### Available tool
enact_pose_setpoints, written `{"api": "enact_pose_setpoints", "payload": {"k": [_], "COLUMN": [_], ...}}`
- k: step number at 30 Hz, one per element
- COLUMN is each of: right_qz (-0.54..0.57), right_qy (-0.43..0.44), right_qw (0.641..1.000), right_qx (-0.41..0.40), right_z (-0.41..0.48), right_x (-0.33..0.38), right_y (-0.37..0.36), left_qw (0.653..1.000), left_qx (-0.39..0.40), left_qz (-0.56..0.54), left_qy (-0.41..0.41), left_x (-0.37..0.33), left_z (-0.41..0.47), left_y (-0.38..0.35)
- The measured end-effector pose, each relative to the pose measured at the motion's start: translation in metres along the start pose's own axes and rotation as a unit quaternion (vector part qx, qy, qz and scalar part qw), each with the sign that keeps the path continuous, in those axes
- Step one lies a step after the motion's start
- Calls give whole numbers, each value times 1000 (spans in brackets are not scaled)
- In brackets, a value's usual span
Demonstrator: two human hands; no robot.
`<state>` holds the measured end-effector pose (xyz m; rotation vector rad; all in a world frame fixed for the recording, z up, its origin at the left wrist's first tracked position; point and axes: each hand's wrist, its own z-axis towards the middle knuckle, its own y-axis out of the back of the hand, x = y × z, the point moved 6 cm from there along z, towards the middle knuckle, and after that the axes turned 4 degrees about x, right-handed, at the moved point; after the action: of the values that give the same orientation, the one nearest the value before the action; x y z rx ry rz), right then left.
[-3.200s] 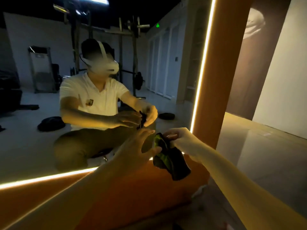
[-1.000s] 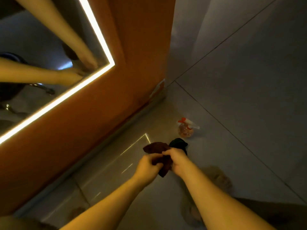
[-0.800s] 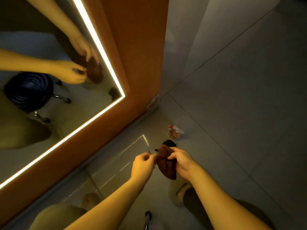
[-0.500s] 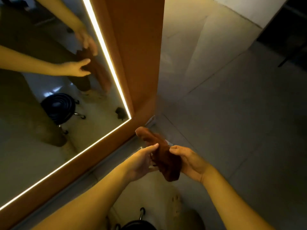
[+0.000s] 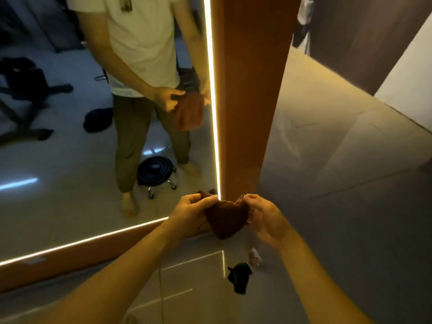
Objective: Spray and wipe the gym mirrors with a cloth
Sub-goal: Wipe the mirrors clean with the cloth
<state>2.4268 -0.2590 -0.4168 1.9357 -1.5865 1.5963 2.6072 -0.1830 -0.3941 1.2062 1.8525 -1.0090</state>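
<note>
Above glossy grey floor tiles, beside the light-edged orange-framed mirror, a brown cloth is pinched by left hand and right hand.

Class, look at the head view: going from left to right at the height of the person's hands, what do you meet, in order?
mirror → left hand → brown cloth → right hand → tiled floor
</note>
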Motion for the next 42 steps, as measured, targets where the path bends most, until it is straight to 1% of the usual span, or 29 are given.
{"api": "enact_pose_setpoints", "payload": {"k": [3,5,8,11,13,16,18,19,20,21,22,23,24,25,27,29,31,33,34,35,36,37,38,39,40,41,42], "right_qz": [-21,-23,-30,-65,-79,-137,-183,-200,-211,-217,-218,-221,-229,-244,-277,-322,-366,-425,-468,-511,-538,-545,-537,-507,-455,-380,-303], "right_qy": [39,67,85,86,104,157,180,192,207,224,238,250,260,270,289,308,312,313,316,321,328,332,335,338,333,319,290], "right_qw": [999,997,993,986,985,977,966,961,955,950,946,943,938,931,916,895,876,849,824,796,776,769,774,793,826,865,898], "right_qx": [20,38,80,125,117,49,16,10,7,5,4,1,-2,-8,-18,-27,-27,-33,-39,-40,-35,-26,-17,-3,25,73,131], "right_z": [-2,-3,-2,-2,0,4,7,9,10,10,8,6,4,2,-2,-9,-16,-22,-26,-30,-34,-39,-43,-47,-48,-47,-45], "right_x": [29,46,67,82,91,100,98,97,97,100,103,108,115,123,141,165,190,216,229,241,254,268,283,296,307,313,315], "right_y": [-32,-58,-103,-152,-179,-219,-246,-259,-272,-283,-293,-301,-309,-315,-324,-328,-327,-324,-323,-322,-321,-318,-314,-310,-306,-304,-305], "left_qw": [998,992,980,972,972,986,991,992,994,994,988,978,969,964,958,937,902,846,816,797,791,795,809,831,858,881,895], "left_qx": [-19,-15,26,53,62,59,53,50,30,3,-43,-76,-78,-64,-43,-26,-20,-55,-68,-71,-65,-56,-47,-40,-27,-18,-20], "left_qz": [-33,-100,-178,-212,-213,-149,-117,-99,-69,-16,57,126,173,197,218,281,370,464,502,523,529,524,510,482,443,399,363], "left_qy": [-49,-69,-83,-84,-80,-42,-42,-57,-84,-112,-135,-149,-157,-164,-182,-204,-222,-258,-278,-292,-300,-300,-290,-273,-259,-254,-257], "left_x": [-35,-50,-74,-105,-122,-135,-148,-159,-172,-187,-201,-213,-224,-235,-260,-286,-302,-319,-328,-338,-351,-363,-376,-388,-398,-407,-415], "left_z": [-18,-26,-38,-46,-52,-62,-67,-70,-72,-76,-80,-84,-86,-91,-103,-118,-128,-135,-139,-144,-147,-150,-150,-151,-152,-154,-156], "left_y": [11,29,60,96,125,170,196,204,214,221,229,233,234,230,219,198,173,150,137,125,112,102,94,89,84,80,77]}}
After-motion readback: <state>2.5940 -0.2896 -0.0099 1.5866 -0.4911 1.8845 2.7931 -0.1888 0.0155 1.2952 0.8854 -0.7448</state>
